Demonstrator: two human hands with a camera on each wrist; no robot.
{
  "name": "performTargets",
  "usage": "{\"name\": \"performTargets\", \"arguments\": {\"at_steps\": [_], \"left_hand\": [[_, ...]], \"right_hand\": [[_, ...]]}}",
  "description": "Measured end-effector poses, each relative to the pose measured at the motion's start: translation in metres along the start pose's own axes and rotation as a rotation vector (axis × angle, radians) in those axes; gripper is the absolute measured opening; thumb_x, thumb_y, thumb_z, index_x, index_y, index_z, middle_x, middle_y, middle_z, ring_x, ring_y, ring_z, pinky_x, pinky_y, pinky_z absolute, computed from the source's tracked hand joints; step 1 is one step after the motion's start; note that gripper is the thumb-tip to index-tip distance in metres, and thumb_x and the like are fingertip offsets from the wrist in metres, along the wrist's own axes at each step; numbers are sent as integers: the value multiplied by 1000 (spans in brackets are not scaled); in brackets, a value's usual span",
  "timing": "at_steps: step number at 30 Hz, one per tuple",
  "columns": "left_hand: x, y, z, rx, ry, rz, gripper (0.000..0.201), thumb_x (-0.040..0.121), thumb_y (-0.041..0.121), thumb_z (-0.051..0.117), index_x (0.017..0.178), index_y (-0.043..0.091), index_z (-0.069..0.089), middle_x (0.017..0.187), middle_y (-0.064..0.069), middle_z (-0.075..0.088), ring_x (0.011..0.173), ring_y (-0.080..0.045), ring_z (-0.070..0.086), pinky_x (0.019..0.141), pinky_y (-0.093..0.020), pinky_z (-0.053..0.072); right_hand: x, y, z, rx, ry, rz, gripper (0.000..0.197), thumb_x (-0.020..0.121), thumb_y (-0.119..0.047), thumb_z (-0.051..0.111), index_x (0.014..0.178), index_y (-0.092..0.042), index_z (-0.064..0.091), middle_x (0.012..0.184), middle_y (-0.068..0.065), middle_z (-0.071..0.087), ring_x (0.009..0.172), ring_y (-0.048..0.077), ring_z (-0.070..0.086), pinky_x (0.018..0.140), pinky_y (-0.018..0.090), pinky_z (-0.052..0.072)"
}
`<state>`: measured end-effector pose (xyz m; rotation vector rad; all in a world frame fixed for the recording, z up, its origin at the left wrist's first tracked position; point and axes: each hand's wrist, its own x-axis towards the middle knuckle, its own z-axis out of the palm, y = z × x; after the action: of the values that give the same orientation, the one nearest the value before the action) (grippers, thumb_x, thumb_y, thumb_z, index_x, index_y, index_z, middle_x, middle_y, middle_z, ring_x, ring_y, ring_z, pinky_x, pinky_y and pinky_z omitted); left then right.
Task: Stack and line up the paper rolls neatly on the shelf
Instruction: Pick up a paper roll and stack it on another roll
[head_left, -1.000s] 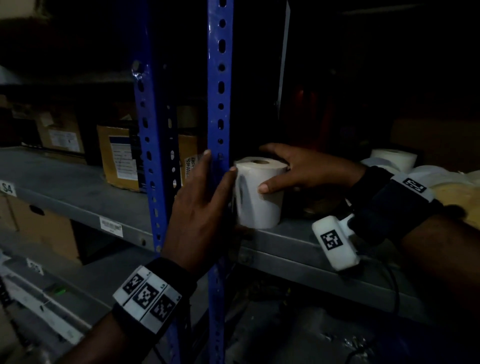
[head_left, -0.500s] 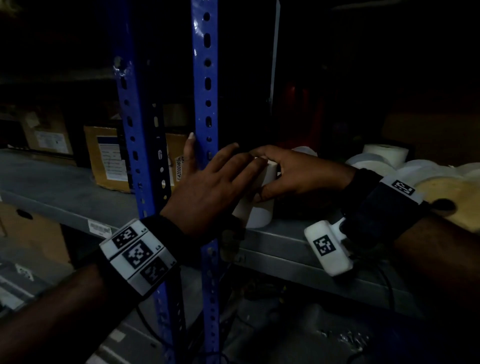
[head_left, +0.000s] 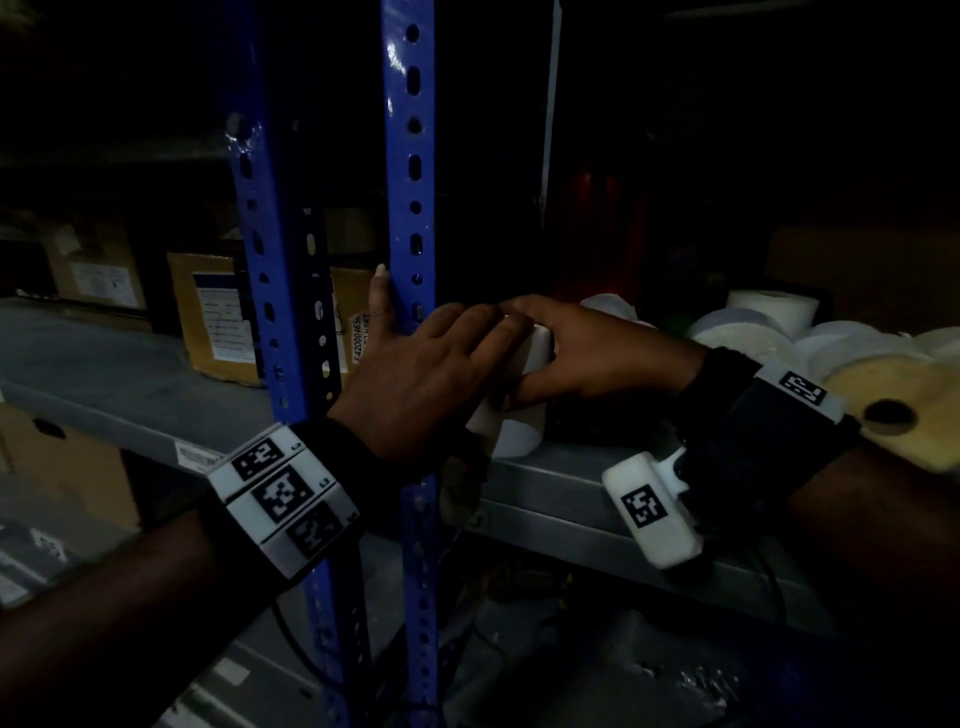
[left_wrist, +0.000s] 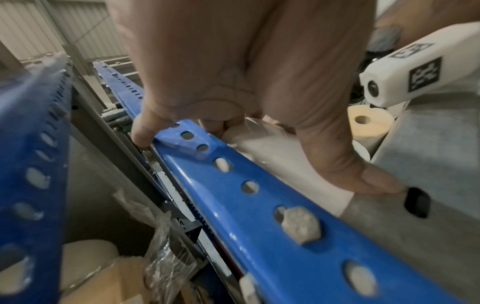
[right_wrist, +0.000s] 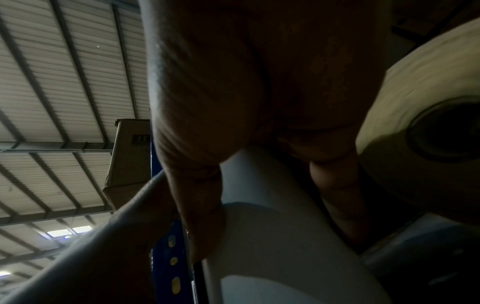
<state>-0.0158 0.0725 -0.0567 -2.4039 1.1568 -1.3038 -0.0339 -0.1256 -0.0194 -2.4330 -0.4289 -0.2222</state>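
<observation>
Paper roll (head_left: 522, 415) stands upright at the shelf's (head_left: 571, 499) front left corner, against the blue upright (head_left: 410, 208). Step, judged: seating it in place. Right hand (head_left: 597, 358) grips it from the right; left hand (head_left: 431, 384) lies on top, fingers straight, thumb along the post. Next: square it, then fetch from the loose rolls (head_left: 753, 332) behind.

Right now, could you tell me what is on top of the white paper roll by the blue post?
Both hands cover the paper roll: left hand and right hand meet over it. Its top face is hidden beneath them.
</observation>
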Motion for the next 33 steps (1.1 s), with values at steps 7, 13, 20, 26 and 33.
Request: {"name": "performTargets", "arguments": {"at_steps": [7, 13, 20, 26, 33], "left_hand": [[4, 2, -9, 48, -78, -15, 88, 62, 43, 75, 138, 10, 44, 128, -13, 59, 111, -31, 61, 94, -83, 19], [33, 5, -45, 50, -319, -32, 88, 81, 66, 52, 152, 28, 16, 151, 1, 34, 142, -20, 30, 106, -75, -5], [78, 5, -70, -64, -79, -29, 48, 91, 49, 52, 133, 28, 46, 132, 0, 52, 131, -23, 44, 116, -50, 20], [103, 13, -56, -248, -369, -159, 38, 88, 46, 60, 121, 27, 63, 117, -1, 65, 104, -21, 64, 86, -40, 55], [105, 23, -40, -253, -473, -216, 27, 93, 37, 54, 109, 19, 67, 110, -4, 67, 99, -23, 66, 86, -38, 55]], "right_hand": [[1, 0, 2, -2, -20, 6, 90, 67, -35, 89, 143, -27, 42, 120, -9, 65, 107, 3, 65, 86, 21, 56], [-3, -16, -36, 14, -260, 108, 46, 88, -19, 73, 129, -27, 53, 122, 9, 66, 82, 8, 67, 68, 32, 55], [13, -12, -101, 21, 47, 214, 48, 91, -28, 70, 136, -23, 55, 117, 14, 67, 103, 32, 70, 85, 47, 55], [41, 19, -116, -88, 252, 394, 32, 91, -35, 71, 108, -10, 61, 92, 11, 63, 72, 23, 62, 55, 29, 48], [85, 55, -113, -343, 0, 496, 41, 95, -28, 65, 127, -3, 62, 131, 15, 62, 121, 33, 58, 95, 37, 49]]}}
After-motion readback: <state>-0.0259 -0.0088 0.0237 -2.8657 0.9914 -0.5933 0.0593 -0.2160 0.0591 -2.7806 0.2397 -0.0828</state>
